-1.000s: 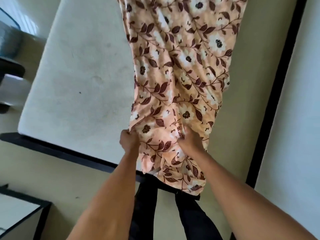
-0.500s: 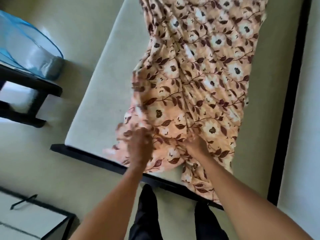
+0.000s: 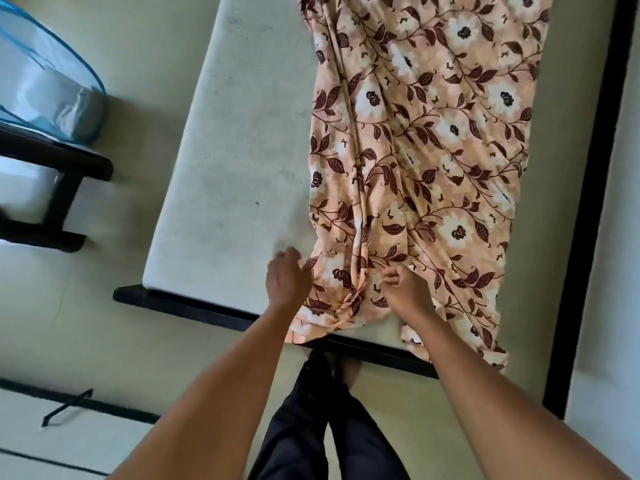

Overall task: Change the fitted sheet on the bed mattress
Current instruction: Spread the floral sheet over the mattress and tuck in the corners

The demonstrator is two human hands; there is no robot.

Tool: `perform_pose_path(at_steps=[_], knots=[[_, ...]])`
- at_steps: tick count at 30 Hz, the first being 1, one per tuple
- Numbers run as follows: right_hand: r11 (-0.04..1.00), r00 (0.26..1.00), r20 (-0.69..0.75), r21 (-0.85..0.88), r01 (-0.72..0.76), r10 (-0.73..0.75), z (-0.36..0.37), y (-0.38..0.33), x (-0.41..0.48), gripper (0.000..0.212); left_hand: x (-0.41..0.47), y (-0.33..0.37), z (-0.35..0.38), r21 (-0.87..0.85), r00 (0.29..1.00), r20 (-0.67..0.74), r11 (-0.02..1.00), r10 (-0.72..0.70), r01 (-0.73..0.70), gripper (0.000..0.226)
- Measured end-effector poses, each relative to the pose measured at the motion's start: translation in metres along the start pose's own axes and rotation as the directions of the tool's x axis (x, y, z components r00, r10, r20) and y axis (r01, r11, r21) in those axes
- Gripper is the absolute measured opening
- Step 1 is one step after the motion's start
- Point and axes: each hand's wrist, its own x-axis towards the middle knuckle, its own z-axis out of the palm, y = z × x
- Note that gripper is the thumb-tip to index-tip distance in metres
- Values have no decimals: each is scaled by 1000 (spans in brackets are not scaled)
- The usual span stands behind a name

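Hands reach forward: left hand (image 3: 289, 276) loose beside sheet (image 3: 433, 133), right hand (image 3: 404, 287) pinching its folds.

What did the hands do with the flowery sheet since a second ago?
The left hand let go of the floral sheet and now rests open at its edge. The sheet settled flatter on the mattress. The right hand still pinches it.

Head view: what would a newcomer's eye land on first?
The peach floral sheet lies bunched in a long strip down the right half of the bare pale mattress. At its near end, the right hand pinches a fold, and the left hand sits at the sheet's left edge.
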Motion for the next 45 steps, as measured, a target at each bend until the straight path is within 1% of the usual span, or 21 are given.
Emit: perform_pose_path(at_steps=[2,4,5,7,9,12,14,17,19,22,25,27,29,31,32,33,36,38,39,42,45], knots=[[1000,1000,0,11,-14,14,5,9,5,24,18,4,10,70,992,52,991,113,-117,57],[999,999,4,17,-35,35,11,15,10,26,34,6,24,229,962,218,950,162,-212,66],[999,999,16,11,-40,40,12,17,13,27,38,6,28,274,950,258,930,173,-244,56],[1000,999,34,-3,-31,31,14,17,13,26,39,2,31,261,952,207,925,227,-277,20],[999,999,33,33,-41,40,11,12,2,24,35,-3,21,111,971,153,974,181,-199,3],[998,999,15,57,-33,32,7,-1,-17,22,24,-12,-14,-153,990,113,986,89,-72,7],[999,999,44,28,-26,24,6,-18,-30,19,15,-19,-41,-217,995,74,975,65,-48,1],[1000,995,93,-10,25,-24,18,-46,-40,18,9,-38,-68,-334,989,145,942,9,41,25],[999,996,78,-21,44,-43,35,-71,-41,23,16,-54,-82,-320,958,282,946,50,44,40],[999,998,56,14,36,-36,68,-102,-36,34,40,-92,-95,-158,912,404,987,74,-10,31],[999,999,11,42,-34,33,108,-124,-29,30,73,-147,-123,-28,959,281,999,-27,36,22],[991,993,6,66,-117,117,143,-140,-28,19,92,-200,-152,9,977,103,982,-187,187,14],[987,988,20,25,-156,155,177,-161,-28,14,116,-256,-185,-26,910,-70,913,-408,407,24],[989,988,48,-33,-147,148,208,-182,-28,20,137,-308,-213,-153,744,-168,762,-647,629,30],[989,989,59,-65,-131,135,222,-193,-26,23,146,-332,-225,-208,652,-187,679,-734,704,34],[990,990,72,-84,-111,118,236,-206,-26,23,151,-355,-233,-251,600,-185,627,-779,737,38],[997,993,105,-60,-39,46,267,-238,-26,16,157,-403,-240,-356,625,-77,607,-777,711,52],[999,992,126,-55,-5,12,281,-258,-29,14,167,-420,-241,-340,567,-69,554,-821,760,43],[998,991,132,-59,9,-1,285,-267,-31,13,170,-421,-242,-311,581,-67,570,-811,760,39],[997,992,124,-76,7,2,293,-280,-36,17,166,-402,-241,-216,810,30,788,-585,577,52],[998,990,142,-68,-4,13,293,-284,-44,18,152,-374,-234,-140,933,35,922,-359,360,63]])
